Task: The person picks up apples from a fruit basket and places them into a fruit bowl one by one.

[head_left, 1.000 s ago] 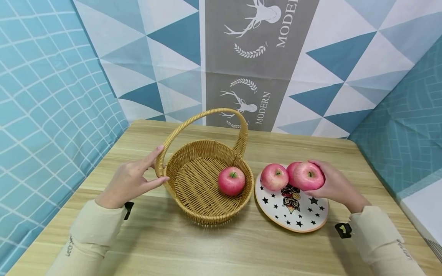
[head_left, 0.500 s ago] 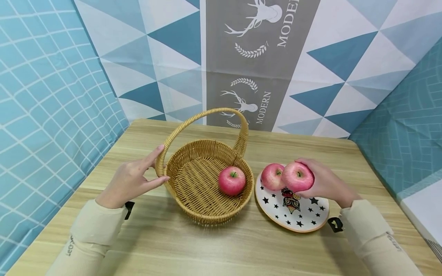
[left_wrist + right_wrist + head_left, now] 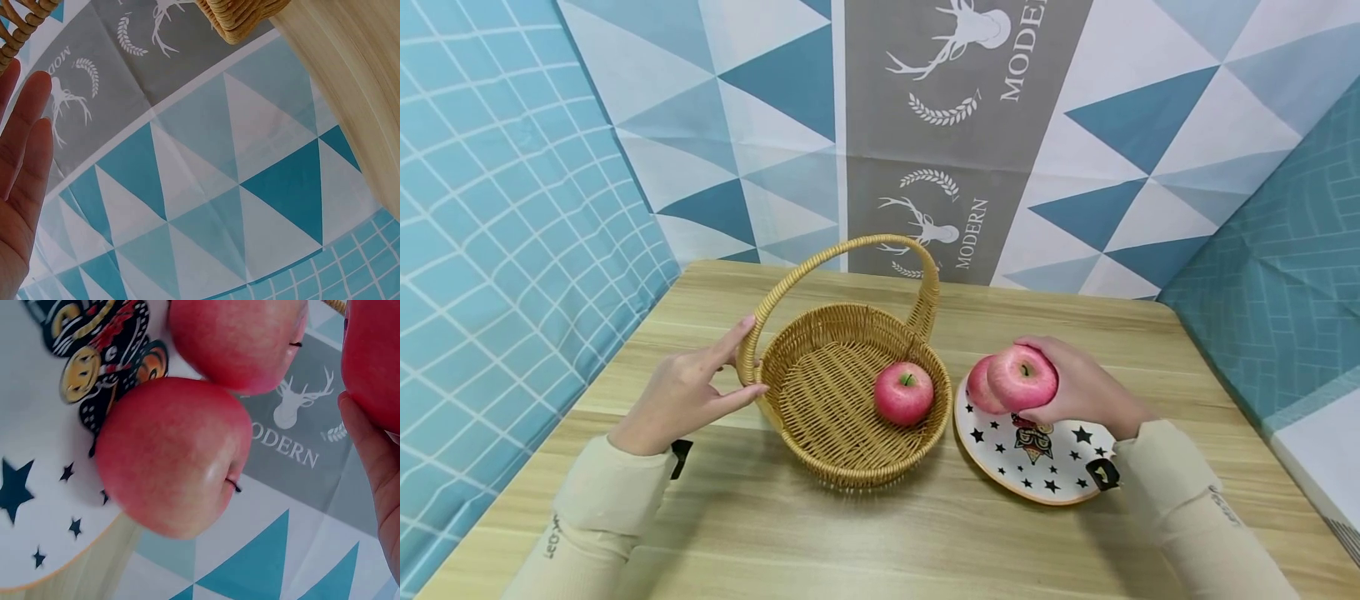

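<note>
Now the right hand (image 3: 1078,385), fingers wrapped round an apple (image 3: 1024,375), has shifted left over the star-patterned plate (image 3: 1003,460) (itself toward the right edge of the bench (image 3: 865,546)), nearer the wicker basket (image 3: 868,477). The left hand's (image 3: 679,402) fingers grip its handle (image 3: 850,245). Deer-print cloth (image 3: 925,125) hangs behind the back edge.

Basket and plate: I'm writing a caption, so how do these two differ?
The basket is brown and woven; the plate is white and star-patterned. The basket has raised sides and a tall arched handle; the plate is far flatter, with no handle in view. One apple lies in the basket, while two apples show on the plate in the right wrist view. Both rest on the table.
</note>
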`<state>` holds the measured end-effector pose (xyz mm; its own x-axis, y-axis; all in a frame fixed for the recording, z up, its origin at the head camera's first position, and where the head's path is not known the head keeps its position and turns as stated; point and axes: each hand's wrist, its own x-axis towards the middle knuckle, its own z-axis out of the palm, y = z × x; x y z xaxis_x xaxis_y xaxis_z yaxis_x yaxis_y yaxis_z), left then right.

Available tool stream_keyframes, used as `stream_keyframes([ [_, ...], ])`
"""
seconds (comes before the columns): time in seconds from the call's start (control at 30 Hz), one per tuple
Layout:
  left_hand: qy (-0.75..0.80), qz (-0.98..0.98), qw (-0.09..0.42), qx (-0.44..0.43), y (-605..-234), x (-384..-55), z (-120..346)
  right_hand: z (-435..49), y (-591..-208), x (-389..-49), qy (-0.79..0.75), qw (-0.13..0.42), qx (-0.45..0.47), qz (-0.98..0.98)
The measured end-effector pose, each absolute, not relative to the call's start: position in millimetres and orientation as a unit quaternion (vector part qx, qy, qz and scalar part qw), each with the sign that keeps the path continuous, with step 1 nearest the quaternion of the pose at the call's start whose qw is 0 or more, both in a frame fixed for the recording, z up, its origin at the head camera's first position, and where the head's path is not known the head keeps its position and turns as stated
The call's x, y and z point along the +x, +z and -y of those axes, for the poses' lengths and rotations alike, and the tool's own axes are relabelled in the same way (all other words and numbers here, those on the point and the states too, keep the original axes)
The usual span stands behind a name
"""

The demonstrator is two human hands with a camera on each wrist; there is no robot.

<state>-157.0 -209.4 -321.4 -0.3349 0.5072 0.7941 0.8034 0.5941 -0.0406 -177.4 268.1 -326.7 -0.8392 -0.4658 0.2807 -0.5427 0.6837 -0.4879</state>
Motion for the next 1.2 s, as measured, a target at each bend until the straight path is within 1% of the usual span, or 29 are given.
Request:
stream_keyframes([
  [0.23,-0.185,0.805,0.392,-0.405,-319.8,-154.4,209.7,-253.7,-317.6,-180.1,0.292,0.034,0.284,0.913],
  [0.5,-0.188,0.806,0.389,-0.404,-319.1,-154.6,208.6,-240.3,-314.4,-186.3,0.289,0.032,0.302,0.908],
  [0.7,-0.187,0.807,0.389,-0.403,-319.1,-154.5,208.9,-226.4,-311.7,-192.3,0.310,0.007,0.311,0.899],
  [0.8,-0.187,0.806,0.390,-0.404,-319.3,-155.0,209.1,-218.6,-309.9,-193.8,0.313,0.002,0.327,0.891],
  [1.0,-0.192,0.802,0.390,-0.410,-320.4,-154.5,210.2,-199.9,-310.5,-195.1,0.291,0.023,0.372,0.881],
  [1.07,-0.191,0.802,0.391,-0.409,-320.6,-154.4,210.4,-192.2,-309.3,-195.5,0.285,0.019,0.382,0.879],
  [1.2,-0.191,0.800,0.392,-0.411,-320.6,-155.4,209.9,-179.0,-304.6,-197.3,0.284,-0.008,0.394,0.874],
])
